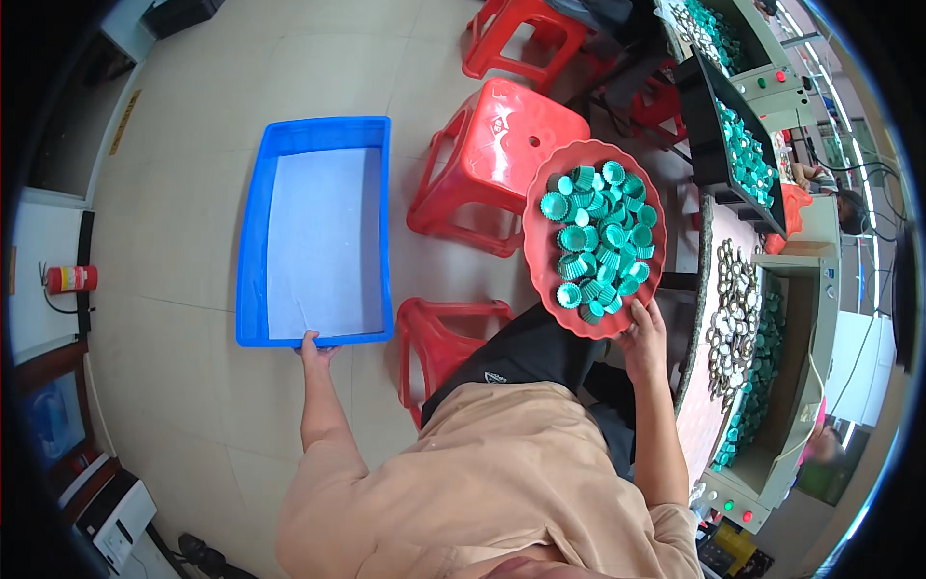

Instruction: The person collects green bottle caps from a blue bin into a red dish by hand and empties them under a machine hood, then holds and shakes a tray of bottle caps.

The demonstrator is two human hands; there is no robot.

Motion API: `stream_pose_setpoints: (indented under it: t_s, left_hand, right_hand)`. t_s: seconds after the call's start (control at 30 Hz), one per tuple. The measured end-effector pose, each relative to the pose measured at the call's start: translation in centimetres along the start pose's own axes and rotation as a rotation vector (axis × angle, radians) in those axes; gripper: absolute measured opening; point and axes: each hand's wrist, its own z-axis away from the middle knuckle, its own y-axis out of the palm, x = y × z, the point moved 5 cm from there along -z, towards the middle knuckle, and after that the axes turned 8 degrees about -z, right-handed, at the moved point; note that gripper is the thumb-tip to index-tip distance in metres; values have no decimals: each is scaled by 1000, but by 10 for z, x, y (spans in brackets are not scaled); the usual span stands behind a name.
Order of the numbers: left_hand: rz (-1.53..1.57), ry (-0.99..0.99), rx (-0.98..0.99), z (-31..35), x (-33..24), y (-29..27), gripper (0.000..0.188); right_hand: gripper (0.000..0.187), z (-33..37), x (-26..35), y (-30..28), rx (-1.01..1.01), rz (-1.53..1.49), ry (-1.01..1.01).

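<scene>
My left hand [316, 349] grips the near short rim of a blue rectangular plastic bin [246, 289], thumb over the edge and fingers underneath. A pale sheet [326, 241] lines its bottom, and nothing else shows inside. My right hand [642, 331] is closed on the near edge of a scalloped red plastic bowl [533, 232], held above my lap. Green fluted caps [605, 236] fill the bowl, lying at many angles. The fingers under both rims are partly hidden.
Red plastic stools [521, 130] stand between the bin and the workbench. On the bench to the right lie many pale discs with dark rims [733, 318], beside a machine [801, 386] holding more green caps. A black tray [709, 145] of caps juts out. A fire extinguisher [72, 279] is at the left wall.
</scene>
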Motion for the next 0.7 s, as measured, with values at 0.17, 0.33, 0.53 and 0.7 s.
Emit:
stream_pose_setpoints:
  t_s: [0.17,0.33,0.53,0.7]
  left_hand:
    - [-172,-190,-42,-61,-1,-13,64]
    - [-235,-314,58,-92,13,-17,61]
    - [-242,-190,42,-110,21,80,74]
    - [-640,434,661,-21,8,323,91]
  right_hand:
    - [36,10,9,9,-36,-34,-15]
    - [37,19,-10,-2,-73,-27,29]
    - [40,41,-29,-38,-160,-81,112]
    - [39,64,-43,-51,-201,-85,157]
